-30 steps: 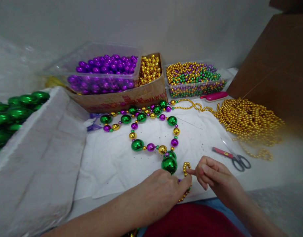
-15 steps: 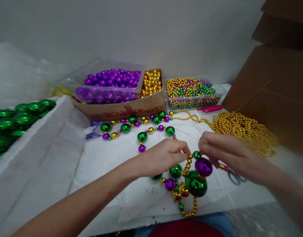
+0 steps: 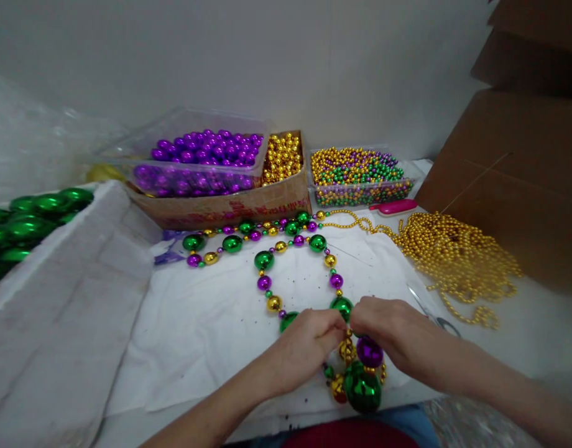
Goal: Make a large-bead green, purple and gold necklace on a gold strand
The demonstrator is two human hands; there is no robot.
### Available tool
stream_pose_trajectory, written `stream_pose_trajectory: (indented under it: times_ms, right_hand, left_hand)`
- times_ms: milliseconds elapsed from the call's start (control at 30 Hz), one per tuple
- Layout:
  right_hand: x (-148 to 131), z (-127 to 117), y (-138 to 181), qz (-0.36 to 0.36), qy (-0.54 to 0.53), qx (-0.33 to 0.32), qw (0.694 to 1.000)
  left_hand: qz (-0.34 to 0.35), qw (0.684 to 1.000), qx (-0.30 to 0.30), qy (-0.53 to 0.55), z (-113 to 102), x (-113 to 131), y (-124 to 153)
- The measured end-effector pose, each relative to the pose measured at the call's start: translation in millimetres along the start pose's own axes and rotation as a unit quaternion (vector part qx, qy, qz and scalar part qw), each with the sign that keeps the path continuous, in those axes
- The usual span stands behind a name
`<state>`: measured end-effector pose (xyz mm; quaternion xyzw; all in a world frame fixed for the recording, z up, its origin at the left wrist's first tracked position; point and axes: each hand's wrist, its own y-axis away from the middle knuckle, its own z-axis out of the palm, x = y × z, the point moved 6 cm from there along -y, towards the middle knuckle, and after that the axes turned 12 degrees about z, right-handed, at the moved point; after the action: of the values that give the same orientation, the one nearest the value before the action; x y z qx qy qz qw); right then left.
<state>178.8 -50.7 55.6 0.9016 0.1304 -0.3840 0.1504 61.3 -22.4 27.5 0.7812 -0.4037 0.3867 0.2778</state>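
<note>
A necklace of green, purple and gold beads lies in a loop on the white cloth. Its near end hangs as a cluster with a large green ball and a purple ball at the table's front edge. My left hand and my right hand meet just above that cluster, both with fingers pinched on the necklace strand. The fingertips hide the spot they grip.
A clear tub of purple balls, a cardboard box of gold beads and a tub of mixed small beads stand at the back. A gold bead string pile lies right, scissors behind my right hand, green balls left.
Both hands dropped toward the table's front edge with the bead cluster, after lifting it half a second ago. The necklace loop has settled flat on the cloth again.
</note>
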Motion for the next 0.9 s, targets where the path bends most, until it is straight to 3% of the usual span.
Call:
stream_pose_trajectory:
  times_ms: [67,133,200,233,300,367,433,500,600,800,900]
  right_hand:
    - [2,-9,0,0.029,-0.191,-0.069,0.979]
    - [-2,-21,1,0.053,-0.379,-0.138,0.913]
    - [-11,-33,4,0.065,-0.461,-0.174,0.868]
    - [-17,-36,6,0.068,-0.453,-0.178,0.871]
    - [-23,-37,11,0.079,-0.371,-0.154,0.912]
    - [-20,-31,15,0.085,-0.261,-0.093,0.957]
    - [-9,-19,16,0.092,-0.204,-0.028,0.974]
    - [6,-6,15,0.095,-0.232,0.007,0.968]
    - [24,9,12,0.096,-0.318,0.009,0.943]
    - [16,10,22,0.099,-0.315,-0.022,0.944]
    - [12,10,30,0.107,-0.314,-0.045,0.942]
  left_hand:
    - [-0.005,0.999,-0.019,0.025,-12,14,7]
    - [0.009,1.000,-0.025,0.007,-28,35,14]
    - [0.017,0.999,-0.006,-0.030,-42,55,19]
    - [0.018,0.999,0.004,-0.038,-46,60,20]
    - [0.016,1.000,0.004,-0.006,-43,60,19]
    - [-0.009,0.995,-0.021,0.096,-27,45,17]
    - [-0.049,0.978,-0.028,0.198,-6,24,15]
    - [-0.056,0.977,0.004,0.205,5,11,14]
    - [0.010,0.996,0.037,0.082,2,15,14]
    - [0.110,0.984,-0.137,-0.026,-3,34,8]
    - [0.134,0.971,-0.178,-0.083,-8,40,3]
